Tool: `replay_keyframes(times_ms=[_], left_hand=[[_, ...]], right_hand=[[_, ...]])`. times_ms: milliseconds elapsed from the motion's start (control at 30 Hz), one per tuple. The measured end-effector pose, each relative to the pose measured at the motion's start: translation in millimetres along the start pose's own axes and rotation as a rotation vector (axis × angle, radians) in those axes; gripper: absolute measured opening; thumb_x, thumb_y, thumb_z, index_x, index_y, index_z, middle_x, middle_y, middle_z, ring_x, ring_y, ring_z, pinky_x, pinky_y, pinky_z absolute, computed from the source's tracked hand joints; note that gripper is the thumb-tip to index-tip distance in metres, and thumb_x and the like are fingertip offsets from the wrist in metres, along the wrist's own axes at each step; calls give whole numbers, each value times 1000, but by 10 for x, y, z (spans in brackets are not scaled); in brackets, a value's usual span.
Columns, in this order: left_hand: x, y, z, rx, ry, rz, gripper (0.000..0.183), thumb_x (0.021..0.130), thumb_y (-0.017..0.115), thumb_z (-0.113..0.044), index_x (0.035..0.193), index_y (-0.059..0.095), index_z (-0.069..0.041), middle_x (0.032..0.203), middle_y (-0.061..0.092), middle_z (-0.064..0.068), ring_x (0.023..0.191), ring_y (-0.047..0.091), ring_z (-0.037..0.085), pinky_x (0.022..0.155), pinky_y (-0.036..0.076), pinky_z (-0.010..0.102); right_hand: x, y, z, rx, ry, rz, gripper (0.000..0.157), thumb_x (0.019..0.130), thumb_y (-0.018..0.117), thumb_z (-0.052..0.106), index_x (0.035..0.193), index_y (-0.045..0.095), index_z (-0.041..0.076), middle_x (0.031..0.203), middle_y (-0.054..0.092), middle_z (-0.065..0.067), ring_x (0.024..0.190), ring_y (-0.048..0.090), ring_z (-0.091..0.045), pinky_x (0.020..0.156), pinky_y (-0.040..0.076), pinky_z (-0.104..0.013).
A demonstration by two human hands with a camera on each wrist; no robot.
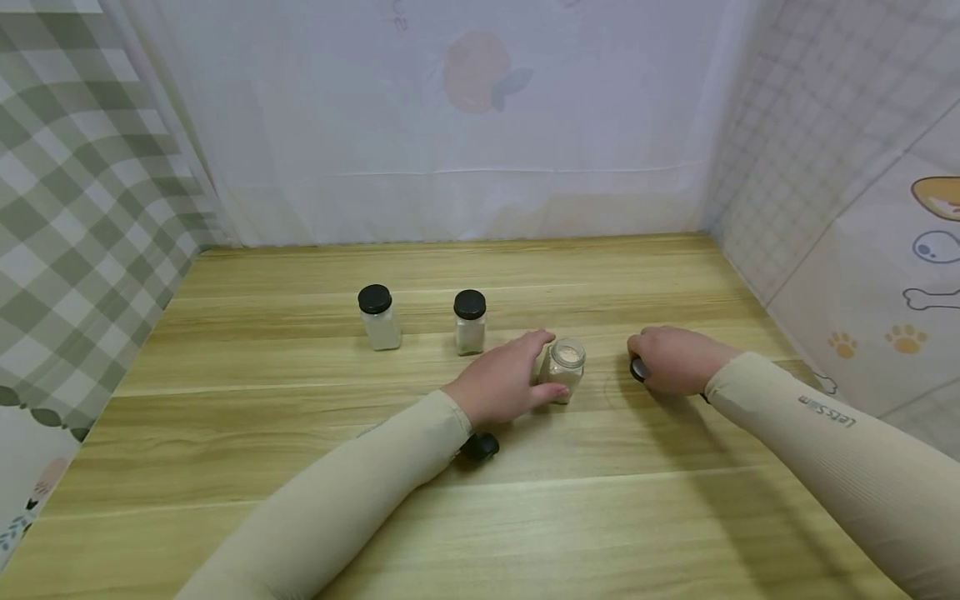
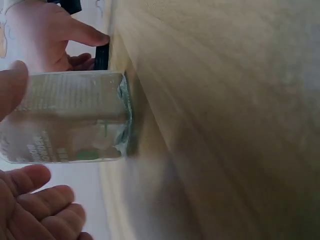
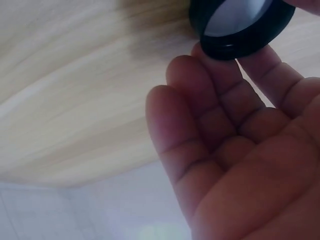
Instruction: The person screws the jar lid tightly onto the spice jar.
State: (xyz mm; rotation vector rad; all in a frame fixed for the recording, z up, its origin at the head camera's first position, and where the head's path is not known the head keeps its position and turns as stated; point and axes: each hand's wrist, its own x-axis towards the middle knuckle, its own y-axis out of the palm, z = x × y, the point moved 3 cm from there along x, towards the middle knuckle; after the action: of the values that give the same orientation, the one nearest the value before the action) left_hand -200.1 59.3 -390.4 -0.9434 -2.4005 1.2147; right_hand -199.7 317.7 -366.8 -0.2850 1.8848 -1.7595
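Jar (image 1: 564, 372), lidless, stood upright on wooden table (image 1: 585, 525), right between your hands! Left hand (image 1: 504, 381) of yours stood around it, thumb and fingers wide, gap showing below index finger in left wrist view. Right hand (image 1: 677, 360) pinched black lid (image 1: 638, 369) low by tabletop. Farther back, left capped jar (image 1: 382, 321) and right capped jar (image 1: 470, 325) stood apart.

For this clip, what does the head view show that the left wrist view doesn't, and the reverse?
Only the head view shows two capped jars and the uncovered mouth of the open jar.

Only the left wrist view shows a green patch on the open jar's side.

Both show the open jar, the left hand at it, the right hand holding a black-rimmed lid, and the wooden tabletop.
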Motion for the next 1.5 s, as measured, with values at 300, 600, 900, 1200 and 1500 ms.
replay_keyframes(times_ms=[300, 600, 900, 1200, 1500], left_hand=[[56, 79, 85, -59, -63, 62, 40, 99, 73, -49, 125, 62, -22, 108, 68, -10, 97, 63, 11, 89, 53, 32], [104, 112, 76, -30, -105, 77, 39, 96, 75, -51, 118, 63, -21, 104, 68, -9, 93, 63, 12, 83, 52, 30], [96, 132, 52, 40, -99, 79, 44, 97, 75, -50, 124, 63, -19, 110, 71, -6, 102, 65, 12, 91, 53, 30], [104, 141, 55, 56, -112, 86, 43, 97, 74, -50, 125, 63, -20, 118, 75, -5, 136, 62, 22, 111, 50, 33], [109, 158, 60, 59, -121, 88, 45, 97, 73, -52, 128, 62, -21, 123, 74, -5, 143, 56, 23, 113, 49, 34]], right_hand=[[3, -12, 11, 7, 14, 9, 20, 83, 78, 3, 87, 59, 8, 79, 57, -3, 70, 55, -16, 67, 53, -40], [9, -10, 7, 20, 34, 14, 18, 82, 77, 4, 88, 60, 8, 81, 57, -4, 72, 55, -18, 69, 53, -41], [27, -21, -12, 55, 61, 14, 22, 79, 79, 8, 94, 63, 4, 86, 58, -5, 75, 55, -18, 70, 53, -41], [55, -96, -20, 105, 113, -21, 34, 77, 79, 16, 105, 67, 1, 93, 59, -7, 82, 57, -21, 76, 55, -44], [104, -146, 8, 131, 87, -94, 31, 81, 75, 15, 108, 68, 2, 99, 63, -9, 88, 59, -21, 81, 56, -42]])
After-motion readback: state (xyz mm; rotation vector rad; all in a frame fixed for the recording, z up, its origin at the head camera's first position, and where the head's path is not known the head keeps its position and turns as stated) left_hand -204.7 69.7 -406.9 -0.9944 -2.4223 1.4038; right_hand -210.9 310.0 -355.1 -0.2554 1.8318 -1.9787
